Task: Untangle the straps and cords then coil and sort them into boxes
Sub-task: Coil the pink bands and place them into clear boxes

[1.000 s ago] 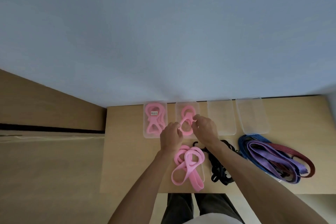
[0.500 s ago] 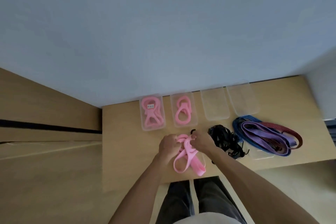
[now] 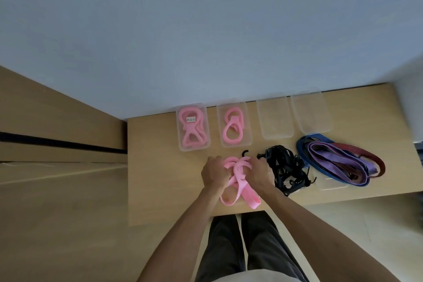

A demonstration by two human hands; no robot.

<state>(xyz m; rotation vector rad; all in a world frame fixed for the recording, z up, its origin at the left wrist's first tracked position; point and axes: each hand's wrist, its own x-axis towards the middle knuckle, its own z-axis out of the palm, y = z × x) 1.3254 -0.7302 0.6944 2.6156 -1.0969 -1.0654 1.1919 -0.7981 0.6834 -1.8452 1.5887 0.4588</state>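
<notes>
A loose pink strap [image 3: 240, 188] lies on the wooden table [image 3: 160, 167] near its front edge. My left hand [image 3: 215, 173] grips its left loops and my right hand [image 3: 259, 171] grips its right loops. Four clear boxes stand in a row at the back: the first box [image 3: 193, 127] holds a coiled pink strap with a white label, the second box [image 3: 234, 127] another coiled pink strap, the third box [image 3: 274, 119] and fourth box [image 3: 311, 112] hold nothing. A tangle of black cords [image 3: 288, 171] lies just right of my right hand.
A bundle of blue, purple and red straps [image 3: 336, 160] lies at the table's right, partly over a clear lid [image 3: 332, 184]. A black hook [image 3: 245, 152] pokes out behind the pink strap. The wall runs behind the boxes. My legs show below the table's front edge.
Both hands left the second box, where a coiled pink strap now lies, came back toward me and took hold of the loose pink strap.
</notes>
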